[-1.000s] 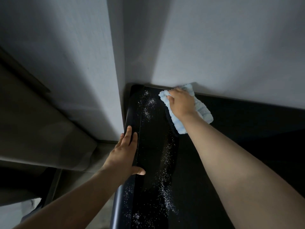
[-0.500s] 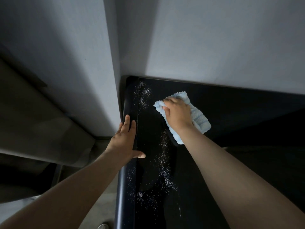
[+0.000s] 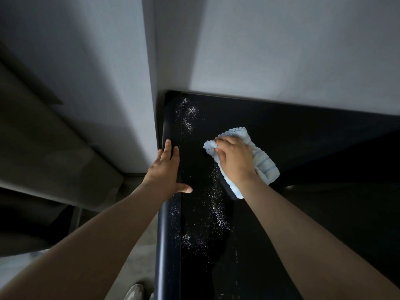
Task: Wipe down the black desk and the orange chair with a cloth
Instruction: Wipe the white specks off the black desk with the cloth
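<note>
1. Head view: the right hand lies on top of the light blue terry cloth, with its fingers curled round a bunched end and pressing the cloth flat on the glossy black desk.
2. The cloth sits on the left part of the desktop, apart from the grey wall behind it. A second ago it touched the back edge at the wall, and hand and cloth have since drawn back toward the person.
3. The left hand rests on the desk's rounded left edge as before, with its fingers straight and together and the thumb spread onto the top.
4. Scattered white specks lie between the two hands and run on toward the near edge. A patch also remains near the back left corner.
5. A pale shoe toe shows on the floor below.
</note>
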Available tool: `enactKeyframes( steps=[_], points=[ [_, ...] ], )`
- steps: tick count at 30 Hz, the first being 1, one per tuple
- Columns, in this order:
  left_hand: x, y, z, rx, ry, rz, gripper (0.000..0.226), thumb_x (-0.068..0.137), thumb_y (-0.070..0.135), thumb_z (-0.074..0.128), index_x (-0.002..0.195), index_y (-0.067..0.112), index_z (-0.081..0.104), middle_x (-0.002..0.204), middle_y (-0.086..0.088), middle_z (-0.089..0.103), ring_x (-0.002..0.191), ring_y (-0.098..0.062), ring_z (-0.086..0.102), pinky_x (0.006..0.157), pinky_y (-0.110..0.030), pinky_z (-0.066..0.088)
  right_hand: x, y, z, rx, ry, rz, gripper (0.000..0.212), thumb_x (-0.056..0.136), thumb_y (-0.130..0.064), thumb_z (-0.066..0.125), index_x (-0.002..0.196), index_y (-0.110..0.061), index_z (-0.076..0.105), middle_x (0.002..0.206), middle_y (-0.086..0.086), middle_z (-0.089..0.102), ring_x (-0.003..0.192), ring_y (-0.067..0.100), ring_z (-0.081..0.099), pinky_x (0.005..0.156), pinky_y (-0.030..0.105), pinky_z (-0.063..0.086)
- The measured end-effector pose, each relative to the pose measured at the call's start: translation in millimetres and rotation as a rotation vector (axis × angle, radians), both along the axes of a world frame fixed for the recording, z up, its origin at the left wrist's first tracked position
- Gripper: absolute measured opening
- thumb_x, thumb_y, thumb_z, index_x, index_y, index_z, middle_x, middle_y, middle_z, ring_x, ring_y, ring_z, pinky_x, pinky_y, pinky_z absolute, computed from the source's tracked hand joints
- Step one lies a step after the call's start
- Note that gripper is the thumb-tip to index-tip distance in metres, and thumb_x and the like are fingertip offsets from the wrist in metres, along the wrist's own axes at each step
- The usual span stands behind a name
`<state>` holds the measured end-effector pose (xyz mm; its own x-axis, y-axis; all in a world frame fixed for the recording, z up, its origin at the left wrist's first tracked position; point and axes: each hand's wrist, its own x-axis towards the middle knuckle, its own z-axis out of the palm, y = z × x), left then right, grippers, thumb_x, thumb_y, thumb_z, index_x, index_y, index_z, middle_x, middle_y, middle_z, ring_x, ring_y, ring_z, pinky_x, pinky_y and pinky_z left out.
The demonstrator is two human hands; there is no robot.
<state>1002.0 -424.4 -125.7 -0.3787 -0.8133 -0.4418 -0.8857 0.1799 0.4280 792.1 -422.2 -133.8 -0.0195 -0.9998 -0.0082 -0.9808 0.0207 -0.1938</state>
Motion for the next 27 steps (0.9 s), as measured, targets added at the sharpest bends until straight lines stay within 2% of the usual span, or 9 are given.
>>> enactKeyframes(
  steps=[13, 17, 20, 27],
  points=[
    [-2, 1, 5, 0.001, -0.055, -0.022, 0.127, 0.068, 0.054, 0.078, 0.153, 0.012, -0.007, 0.158, -0.009, -0.024, 0.148, -0.031, -0.003, 0.118, -0.043, 0.017, 12, 64, 4, 0.037, 0.011, -0.04, 0.03, 0.095, -0.022, 0.047, 0.123, -0.026, 0.059, 0.123, -0.009, 0.058, 0.118, 0.015, 0.05, 0.092, 0.042, 0.043],
    [1, 4, 8, -0.017, -0.083, -0.018, 0.127, 0.067, 0.058, 0.077, 0.153, 0.014, -0.005, 0.159, -0.008, -0.019, 0.148, -0.03, 0.004, 0.116, -0.043, 0.022, 18, 84, 3, -0.006, -0.017, -0.068, 0.03, 0.094, -0.019, 0.049, 0.12, -0.027, 0.062, 0.119, -0.009, 0.061, 0.115, 0.016, 0.053, 0.088, 0.042, 0.044],
    [2, 4, 16, -0.059, -0.116, -0.043, 0.122, 0.068, 0.06, 0.075, 0.154, 0.015, 0.002, 0.161, -0.006, -0.012, 0.149, -0.029, 0.002, 0.117, -0.044, 0.022, 23, 101, 3, -0.009, -0.014, -0.111, 0.031, 0.093, -0.019, 0.05, 0.12, -0.027, 0.062, 0.119, -0.009, 0.061, 0.116, 0.016, 0.053, 0.088, 0.04, 0.044],
    [10, 48, 24, -0.039, 0.013, -0.172, 0.114, 0.071, 0.054, 0.076, 0.154, 0.017, 0.007, 0.162, -0.001, -0.005, 0.149, -0.023, -0.004, 0.119, -0.039, 0.014, 30, 130, 4, 0.019, -0.008, -0.148, 0.032, 0.092, -0.02, 0.049, 0.121, -0.029, 0.06, 0.12, -0.01, 0.06, 0.116, 0.014, 0.052, 0.089, 0.038, 0.041]
  ],
)
